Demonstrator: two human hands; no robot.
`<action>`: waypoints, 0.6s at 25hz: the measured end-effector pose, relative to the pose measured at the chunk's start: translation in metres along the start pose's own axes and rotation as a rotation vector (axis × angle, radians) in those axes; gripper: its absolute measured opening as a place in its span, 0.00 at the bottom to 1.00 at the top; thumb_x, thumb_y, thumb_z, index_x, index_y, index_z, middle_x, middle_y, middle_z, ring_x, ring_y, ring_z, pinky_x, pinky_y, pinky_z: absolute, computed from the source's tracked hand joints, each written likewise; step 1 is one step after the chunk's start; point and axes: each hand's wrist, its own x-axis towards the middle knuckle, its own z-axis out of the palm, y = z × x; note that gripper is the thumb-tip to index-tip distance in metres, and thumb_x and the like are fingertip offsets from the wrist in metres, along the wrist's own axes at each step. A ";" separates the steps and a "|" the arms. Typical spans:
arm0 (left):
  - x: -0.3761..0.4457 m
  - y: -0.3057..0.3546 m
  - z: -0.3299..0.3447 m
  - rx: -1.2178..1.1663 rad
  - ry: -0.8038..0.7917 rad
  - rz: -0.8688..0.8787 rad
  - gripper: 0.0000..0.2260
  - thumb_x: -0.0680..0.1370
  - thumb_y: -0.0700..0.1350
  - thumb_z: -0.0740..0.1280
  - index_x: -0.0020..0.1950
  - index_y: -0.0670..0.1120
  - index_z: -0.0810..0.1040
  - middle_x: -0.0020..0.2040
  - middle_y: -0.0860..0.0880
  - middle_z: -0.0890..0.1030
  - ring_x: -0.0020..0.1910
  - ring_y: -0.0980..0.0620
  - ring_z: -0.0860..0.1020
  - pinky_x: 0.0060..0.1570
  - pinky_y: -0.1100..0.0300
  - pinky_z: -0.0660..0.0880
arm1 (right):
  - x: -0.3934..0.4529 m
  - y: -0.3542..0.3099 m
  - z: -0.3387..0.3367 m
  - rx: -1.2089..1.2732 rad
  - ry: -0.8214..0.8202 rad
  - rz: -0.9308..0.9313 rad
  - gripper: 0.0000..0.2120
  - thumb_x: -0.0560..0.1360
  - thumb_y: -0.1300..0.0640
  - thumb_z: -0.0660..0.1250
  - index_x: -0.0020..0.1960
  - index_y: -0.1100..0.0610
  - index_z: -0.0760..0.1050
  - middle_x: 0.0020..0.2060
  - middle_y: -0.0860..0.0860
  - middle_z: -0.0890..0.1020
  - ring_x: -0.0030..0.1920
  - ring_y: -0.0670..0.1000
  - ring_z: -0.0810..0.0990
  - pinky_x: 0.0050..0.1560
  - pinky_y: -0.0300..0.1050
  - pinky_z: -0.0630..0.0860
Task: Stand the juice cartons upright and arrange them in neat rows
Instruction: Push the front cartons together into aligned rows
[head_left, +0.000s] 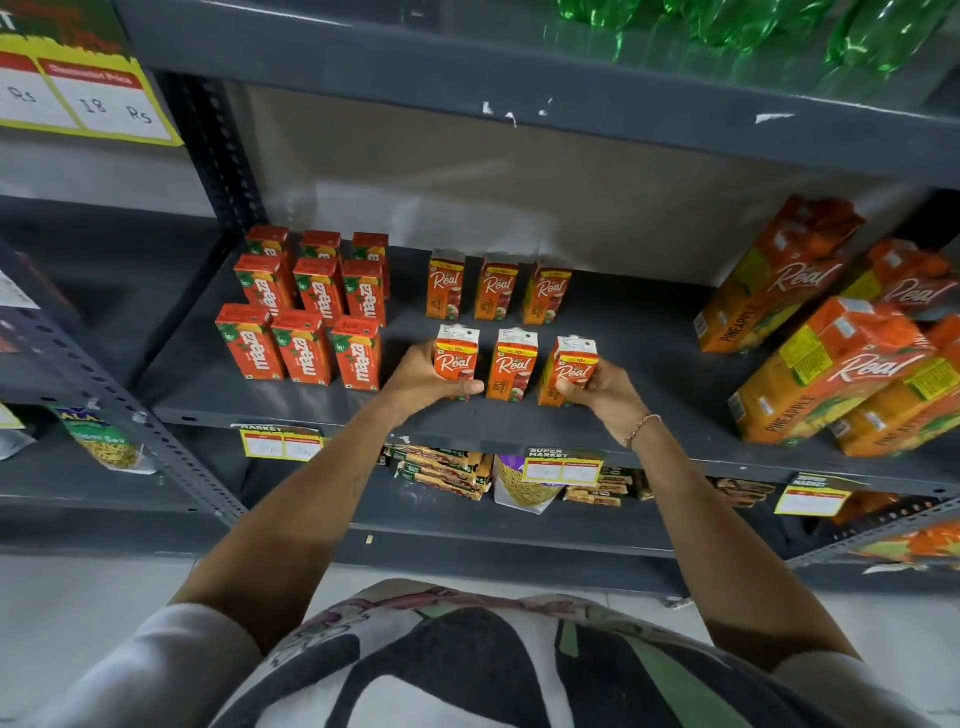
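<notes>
Small orange Real juice cartons stand upright in two rows of three on the grey shelf (623, 332). My left hand (421, 379) grips the front left carton (456, 358). My right hand (597, 392) grips the front right carton (571, 366), which tilts slightly. The front middle carton (511, 364) stands free between them. The back row (496, 291) stands behind, untouched.
Red Maaza cartons (306, 312) stand in three rows to the left. Large Real pineapple cartons (831, 364) fill the right end of the shelf. Green bottles (753, 26) sit on the shelf above. Snack packets (447, 473) and price tags (563, 467) are below.
</notes>
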 end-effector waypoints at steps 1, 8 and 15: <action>0.001 0.001 0.002 -0.010 -0.005 0.000 0.21 0.64 0.44 0.81 0.52 0.53 0.76 0.49 0.51 0.82 0.51 0.55 0.80 0.57 0.56 0.76 | 0.003 0.001 0.003 -0.007 0.004 0.005 0.23 0.69 0.63 0.72 0.62 0.61 0.71 0.55 0.56 0.80 0.55 0.53 0.79 0.63 0.54 0.74; 0.004 0.004 0.016 -0.106 -0.056 0.009 0.24 0.64 0.39 0.80 0.58 0.47 0.78 0.53 0.49 0.83 0.53 0.54 0.82 0.53 0.57 0.79 | 0.009 -0.006 0.028 -0.146 -0.117 -0.035 0.32 0.63 0.51 0.76 0.64 0.57 0.70 0.59 0.53 0.79 0.57 0.49 0.79 0.58 0.46 0.76; -0.008 0.005 0.013 -0.144 -0.025 -0.030 0.20 0.64 0.37 0.80 0.51 0.50 0.79 0.48 0.52 0.84 0.47 0.58 0.82 0.49 0.62 0.79 | -0.001 -0.005 0.047 -0.071 -0.072 -0.046 0.32 0.61 0.54 0.76 0.63 0.58 0.71 0.58 0.55 0.80 0.56 0.50 0.79 0.55 0.42 0.77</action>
